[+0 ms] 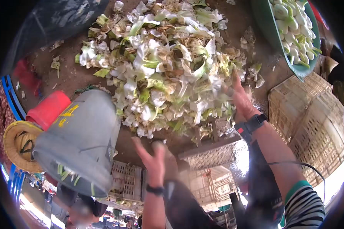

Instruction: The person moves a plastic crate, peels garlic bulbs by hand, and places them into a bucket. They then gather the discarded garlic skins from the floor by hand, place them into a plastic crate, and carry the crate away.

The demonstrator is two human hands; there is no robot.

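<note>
A large heap of white and green peelings and leaves (160, 68) lies on the brown ground in front of me. My right hand (242, 99), with a dark band on the wrist, is at the heap's right edge, its fingers stretched toward the leaves. Nearer my body, my left hand (153, 158) hangs just below the heap's lower edge, thumb and fingers apart and nothing in it. A grey bucket (84, 133) with yellow marks stands left of the left hand, some green and white stalks showing at its rim.
A green tub (263, 23) of white bulbs is at the upper right. Wicker crates (305, 110) stand at the right, others (210, 183) near my legs. At the left are a red bucket (49, 108) and a straw hat (17, 147). A person (80, 210) is at the lower left.
</note>
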